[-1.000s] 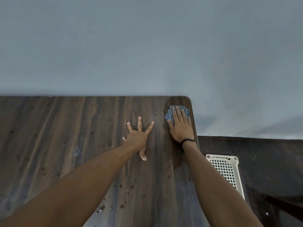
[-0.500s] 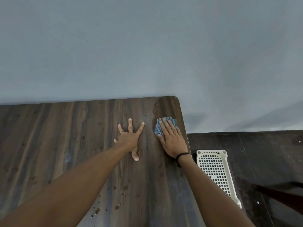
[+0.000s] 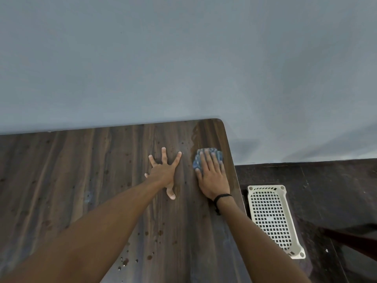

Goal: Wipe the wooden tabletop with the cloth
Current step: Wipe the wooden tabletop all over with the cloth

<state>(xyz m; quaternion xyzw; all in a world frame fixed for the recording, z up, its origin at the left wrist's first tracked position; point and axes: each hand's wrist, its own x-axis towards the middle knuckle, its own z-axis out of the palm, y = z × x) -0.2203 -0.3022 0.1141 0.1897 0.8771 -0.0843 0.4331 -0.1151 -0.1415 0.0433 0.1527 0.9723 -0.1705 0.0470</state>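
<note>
Pressing down on the crumpled blue cloth [image 3: 196,163], the right hand [image 3: 213,178] is drawing it back from the far corner along the right edge of the dark wooden tabletop [image 3: 81,170], at centre right of the frame. Its fingers are lying straight over the cloth, not curling round it. The left hand [image 3: 163,173] is bracing just beside, fingers splayed, holding nothing. The corner beyond the cloth is looking darker, possibly damp, so that strip seems done. Brown spots are dotting the lower centre. Open room is lying leftward; a white perforated plastic basket [image 3: 265,188] is sitting on the floor beyond the edge.
</note>
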